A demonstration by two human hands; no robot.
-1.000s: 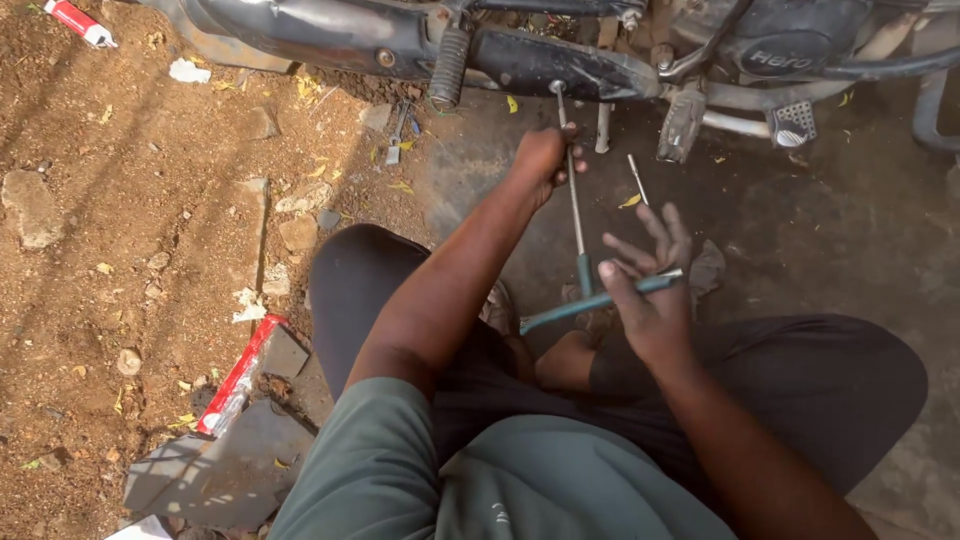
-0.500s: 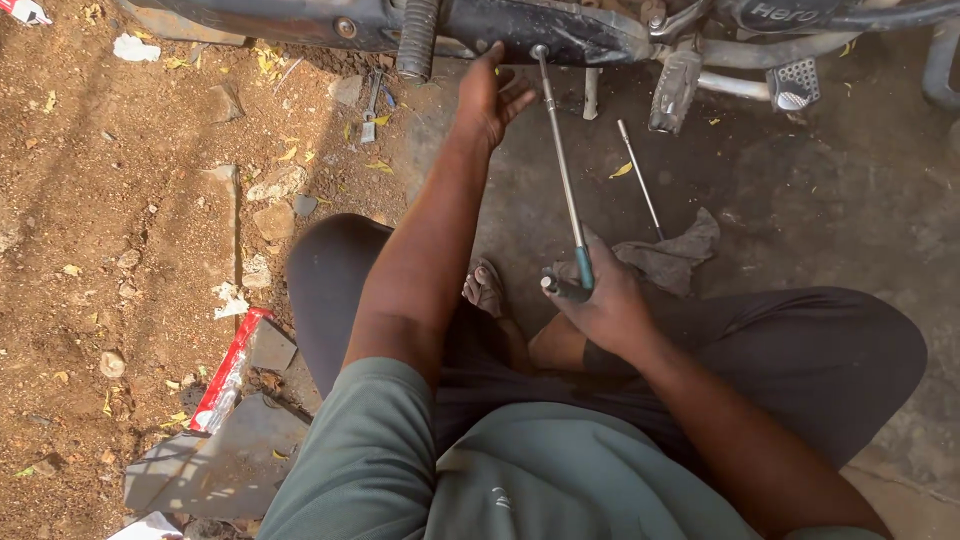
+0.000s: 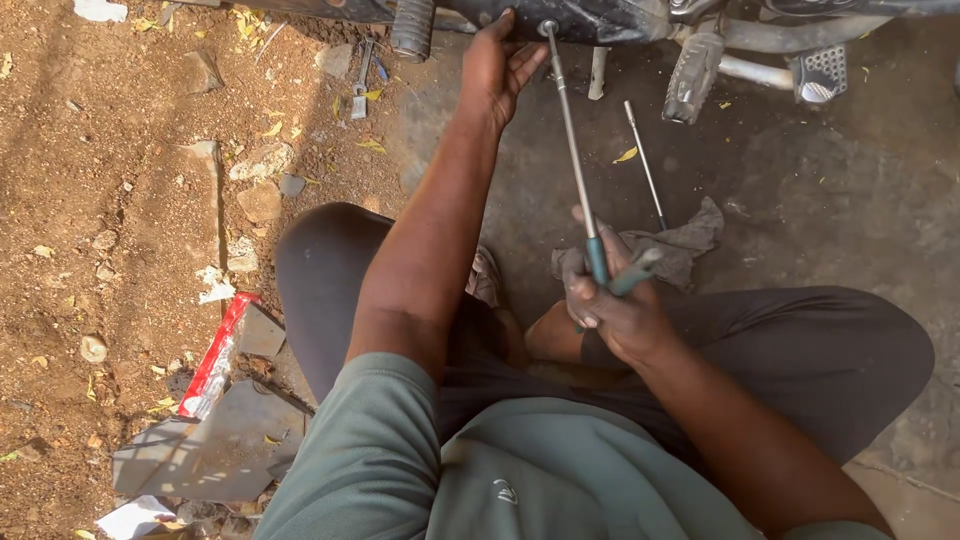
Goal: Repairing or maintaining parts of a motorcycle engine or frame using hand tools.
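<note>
The person sits on the ground (image 3: 820, 170) with knees spread, looking down at the work. Nearest the body, the right hand (image 3: 612, 305) is wrapped around the teal grip of a T-handle wrench (image 3: 572, 150), fingers (image 3: 582, 300) curled tight about the crossbar and the top of the shaft; this hold appears suited to turning the tool about its long axis. The shaft runs away from the body, slightly tilted, and its socket end meets the underside of the motorcycle (image 3: 590, 20) at the top of the view.

Just beyond the right hand, a grey rag (image 3: 685, 245) lies crumpled on the ground, with a thin metal rod (image 3: 645, 165) lying loose next to it.

Further out, the left hand (image 3: 495, 65) reaches to the engine underside just beside the socket end, fingers spread and pressed against the casing, holding nothing; in my judgement it steadies the tool tip.

A footpeg (image 3: 692, 75) hangs near to the right of the shaft. A small spanner (image 3: 360, 85) lies on the dirt to the left.
</note>
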